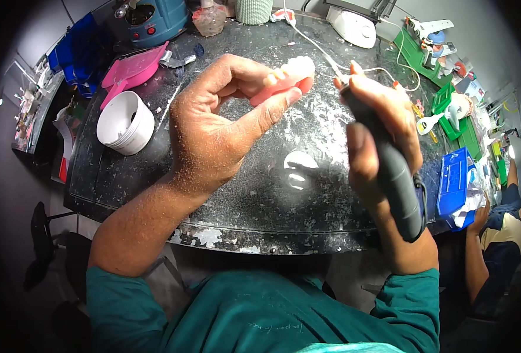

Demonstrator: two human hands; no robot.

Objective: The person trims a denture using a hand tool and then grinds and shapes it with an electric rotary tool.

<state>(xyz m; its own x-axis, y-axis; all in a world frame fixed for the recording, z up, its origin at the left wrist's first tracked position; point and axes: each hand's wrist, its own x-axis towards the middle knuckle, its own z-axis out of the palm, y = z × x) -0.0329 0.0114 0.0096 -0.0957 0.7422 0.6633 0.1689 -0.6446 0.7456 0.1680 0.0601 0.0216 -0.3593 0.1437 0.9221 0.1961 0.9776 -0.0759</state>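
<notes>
Between the thumb and fingers of my left hand [213,126] is a denture [293,79] with a pink base and pale teeth. Fine dust coats that hand and its wrist. My right hand [384,123] is wrapped round a dark rotary handpiece [399,176], its front end pointing up and toward the denture. A gap separates the two hands. Whatever bur sits at the handpiece's tip is too small to make out. Both hands are raised over a dark, dust-speckled bench [260,206].
At left on the bench stand a white tub [126,125] and a pink dustpan [134,67]. A blue machine [151,23] and a green basket [253,10] are at the back. Green trays [416,53] and a blue bin [453,179] line the right side, where another person [496,235] sits.
</notes>
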